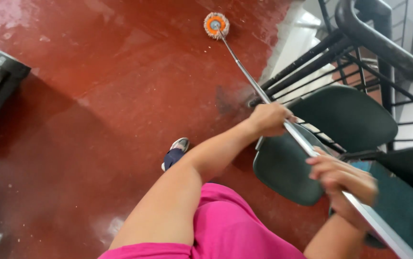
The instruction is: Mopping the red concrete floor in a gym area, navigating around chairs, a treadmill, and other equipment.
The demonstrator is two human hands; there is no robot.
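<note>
In the head view, 2 hands grip 1 mop handle (245, 72), a long metal pole running from near right to far left. The left hand (269, 119) has its fingers closed around the pole farther along, nearer the round orange mop head (216, 25), which rests on the wet red floor (96, 96) far ahead. The right hand (343, 180) is wrapped around the near end. Dark green chairs (345, 115) stand just right, beside a black railing (384, 43); a shoe (175, 153) shows below.

Taking the chair (312, 158) as landmark: the railing (360, 52) stands behind it, the mop head (216, 25) lies far ahead-left on the floor (96, 96), a foot (174, 153) left, the handle (264, 93) apparently crossing above its seat
</note>
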